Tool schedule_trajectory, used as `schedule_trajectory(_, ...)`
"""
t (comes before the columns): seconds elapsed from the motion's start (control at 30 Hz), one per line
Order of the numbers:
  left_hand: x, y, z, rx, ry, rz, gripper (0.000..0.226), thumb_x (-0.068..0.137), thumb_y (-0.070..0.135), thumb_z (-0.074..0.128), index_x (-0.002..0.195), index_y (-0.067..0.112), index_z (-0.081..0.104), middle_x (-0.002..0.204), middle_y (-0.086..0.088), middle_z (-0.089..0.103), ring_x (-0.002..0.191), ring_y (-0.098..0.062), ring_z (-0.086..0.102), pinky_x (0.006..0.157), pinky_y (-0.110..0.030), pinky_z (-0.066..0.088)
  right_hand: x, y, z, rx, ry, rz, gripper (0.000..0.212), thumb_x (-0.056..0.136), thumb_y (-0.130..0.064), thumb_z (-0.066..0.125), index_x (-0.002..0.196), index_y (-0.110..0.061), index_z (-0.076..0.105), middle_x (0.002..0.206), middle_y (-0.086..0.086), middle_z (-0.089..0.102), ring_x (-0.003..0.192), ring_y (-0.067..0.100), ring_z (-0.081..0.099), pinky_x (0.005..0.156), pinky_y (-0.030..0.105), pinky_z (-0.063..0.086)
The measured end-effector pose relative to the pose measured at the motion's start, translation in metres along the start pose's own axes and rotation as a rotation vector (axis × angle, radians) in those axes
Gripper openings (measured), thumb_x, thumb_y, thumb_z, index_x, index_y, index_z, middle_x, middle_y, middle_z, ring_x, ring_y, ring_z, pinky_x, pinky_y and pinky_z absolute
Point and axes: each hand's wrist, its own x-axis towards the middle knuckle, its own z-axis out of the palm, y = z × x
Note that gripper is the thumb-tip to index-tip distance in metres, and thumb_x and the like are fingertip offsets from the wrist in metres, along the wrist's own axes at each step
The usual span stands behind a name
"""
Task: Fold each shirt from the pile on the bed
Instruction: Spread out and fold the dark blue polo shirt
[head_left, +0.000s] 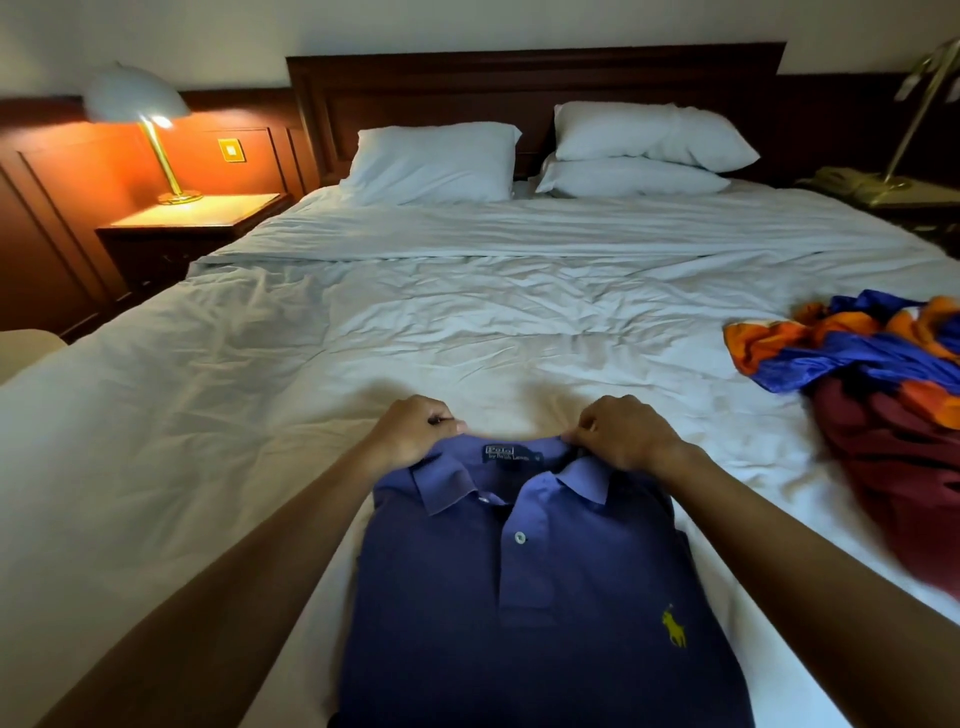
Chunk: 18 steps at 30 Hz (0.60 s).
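Blue polo shirt (519, 597) lies front up on the near middle of the bed (363, 322), with its collar (582, 478) at the far end. Its near end runs out of view below. The sides look already turned under; we cannot see the sleeves.

Left hand (410, 434) pinches the far edge just left of the collar, fingers curled and thumb pressed to forefinger on the cloth. Right hand (621, 431) does the same just right of the collar, fingers clamped on the fabric.

Pile of unfolded shirts (883, 374), orange, blue and maroon, sits well apart at the right edge of the bed.

Judgement: we are squaring the shoulder line, or readying to lift the folded shirt.

To do this well:
- keep both pinches level and equally far from the placket;
- pull evenly so the collar stays centred;
- keep tension light so the tucked sides do not slip out;
- if lifting, raise both hands together.

Risk: an uneven pull skews the collar, and the rumpled sheet beneath may drag the knit.
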Motion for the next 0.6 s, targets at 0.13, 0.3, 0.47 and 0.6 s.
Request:
schedule_trajectory(0.13, -0.004, 0.007, 0.007, -0.015, -0.116, 0.0, 0.018, 0.083, 0.028, 0.081, 0.095, 0.016, 0.075, 0.091, 0.005, 0.075, 0.087, -0.004, 0.067, 0.08, -0.017, 0.049, 0.001, -0.011, 0.014, 0.07, -0.068, -0.065, 0.027, 0.082, -0.049, 0.072, 0.092, -0.025, 0.07, 0.098, -0.004, 0.065, 0.096, 0.018, 0.061, 0.085, 0.035, 0.051)
schedule_trajectory(0.3, 0.001, 0.01, 0.015, 0.121, -0.259, 0.03, 0.013, 0.085, 0.023, 0.079, 0.081, 0.013, 0.071, 0.08, -0.001, 0.07, 0.078, -0.014, 0.062, 0.076, -0.031, 0.047, 0.014, -0.018, 0.028, 0.1, -0.058, -0.093, 0.025, 0.086, -0.037, 0.07, 0.067, -0.023, 0.062, 0.073, -0.002, 0.061, 0.078, 0.02, 0.061, 0.066, 0.03, 0.044)
schedule_trajectory(0.47, 0.005, 0.009, 0.005, 0.041, -0.142, 0.023, 0.044, 0.096, 0.027, 0.066, 0.057, 0.019, 0.047, 0.056, 0.006, 0.038, 0.056, -0.008, 0.033, 0.056, -0.023, 0.03, 0.026, -0.004, 0.028, 0.11, 0.01, -0.041, 0.034, 0.096, -0.031, 0.055, 0.064, -0.02, 0.058, 0.081, 0.009, 0.063, 0.08, 0.027, 0.059, 0.067, 0.031, 0.038)
schedule_trajectory(0.6, 0.005, 0.004, 0.01, -0.018, -0.075, 0.034, 0.051, 0.099, 0.028, 0.062, 0.057, 0.018, 0.034, 0.057, 0.003, 0.032, 0.053, -0.012, 0.029, 0.055, -0.025, 0.028, 0.027, 0.0, 0.03, 0.086, -0.02, -0.016, 0.037, 0.099, -0.034, 0.046, 0.066, -0.019, 0.052, 0.084, 0.01, 0.062, 0.083, 0.029, 0.058, 0.07, 0.034, 0.04)
